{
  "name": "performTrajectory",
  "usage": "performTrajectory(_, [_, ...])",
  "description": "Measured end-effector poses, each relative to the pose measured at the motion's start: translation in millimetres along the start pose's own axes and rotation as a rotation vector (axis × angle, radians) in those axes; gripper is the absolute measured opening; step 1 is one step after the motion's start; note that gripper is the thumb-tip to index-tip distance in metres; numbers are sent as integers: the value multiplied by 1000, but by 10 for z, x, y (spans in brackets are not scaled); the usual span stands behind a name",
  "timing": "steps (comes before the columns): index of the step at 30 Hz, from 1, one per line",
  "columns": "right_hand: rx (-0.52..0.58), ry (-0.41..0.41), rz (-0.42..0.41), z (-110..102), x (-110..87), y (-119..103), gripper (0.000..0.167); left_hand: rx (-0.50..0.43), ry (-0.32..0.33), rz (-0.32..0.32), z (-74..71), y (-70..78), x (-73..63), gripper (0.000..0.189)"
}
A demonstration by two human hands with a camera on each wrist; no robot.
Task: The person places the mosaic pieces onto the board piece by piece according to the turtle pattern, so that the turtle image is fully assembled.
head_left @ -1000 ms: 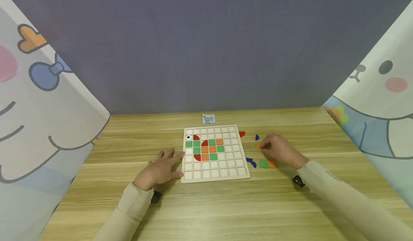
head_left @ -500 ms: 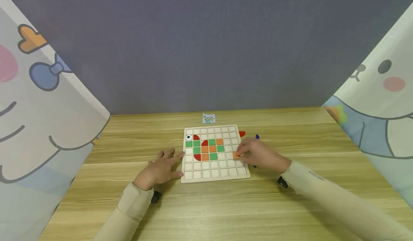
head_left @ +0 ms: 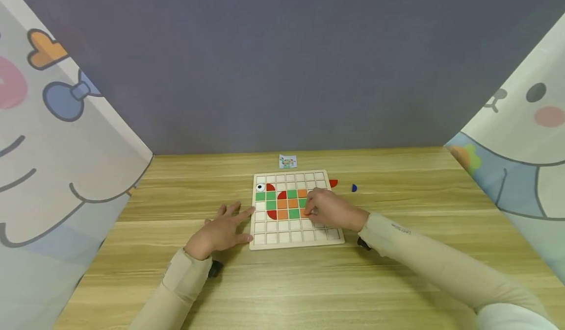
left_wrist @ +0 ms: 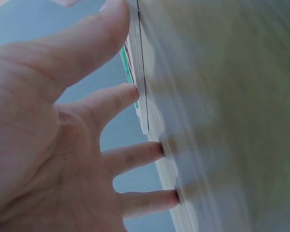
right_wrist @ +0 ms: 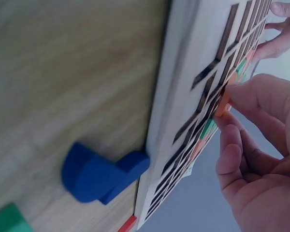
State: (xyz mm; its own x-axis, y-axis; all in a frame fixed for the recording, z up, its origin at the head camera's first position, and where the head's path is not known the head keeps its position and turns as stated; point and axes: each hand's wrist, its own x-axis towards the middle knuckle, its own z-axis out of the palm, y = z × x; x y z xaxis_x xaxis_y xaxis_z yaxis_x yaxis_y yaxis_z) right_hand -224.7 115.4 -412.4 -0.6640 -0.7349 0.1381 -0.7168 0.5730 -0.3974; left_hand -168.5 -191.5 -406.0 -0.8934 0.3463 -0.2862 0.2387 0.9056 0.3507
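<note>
A pale wooden grid board (head_left: 284, 240) lies on the table, with green, orange and red tiles and a white eye piece (head_left: 260, 187) set in its cells. My right hand (head_left: 331, 208) pinches an orange square tile (right_wrist: 224, 102) between thumb and fingers, low over the board just right of a green tile (head_left: 294, 214). The right wrist view shows that tile tilted at a cell. My left hand (head_left: 220, 233) lies with fingers spread, thumb and index finger touching the board's left edge; in the left wrist view its other fingertips rest on the table.
Beyond the board lies a small picture card (head_left: 288, 162). Right of it are a red quarter piece (head_left: 333, 183) and a blue piece (head_left: 354, 188). The right wrist view also shows blue pieces (right_wrist: 94, 174) by the board's edge and a green tile (right_wrist: 10, 222).
My right hand picked up the orange tile from the table at the right and carried it left onto the board. My left hand has stayed at the board's left edge.
</note>
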Motion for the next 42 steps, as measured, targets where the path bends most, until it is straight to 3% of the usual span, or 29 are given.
performTrajectory(15, [-32, -20, 21, -4, -16, -56, 7, 5, -1, 3, -5, -16, 1, 72])
performTrajectory(20, [27, -15, 27, -85, -142, -13, 13, -4, -13, 3, 3, -9, 1, 73])
performTrajectory(32, [81, 47, 192, -344, -618, 354, 19, 13, -9, 3, -8, -37, 6, 73])
performTrajectory(38, [-6, 57, 194, -412, -563, 581, 28, 5, -8, 0, -22, -32, -14, 73])
performTrajectory(42, [1, 32, 203, -439, -454, 684, 34, 0, -9, 1, -11, -22, -1, 73])
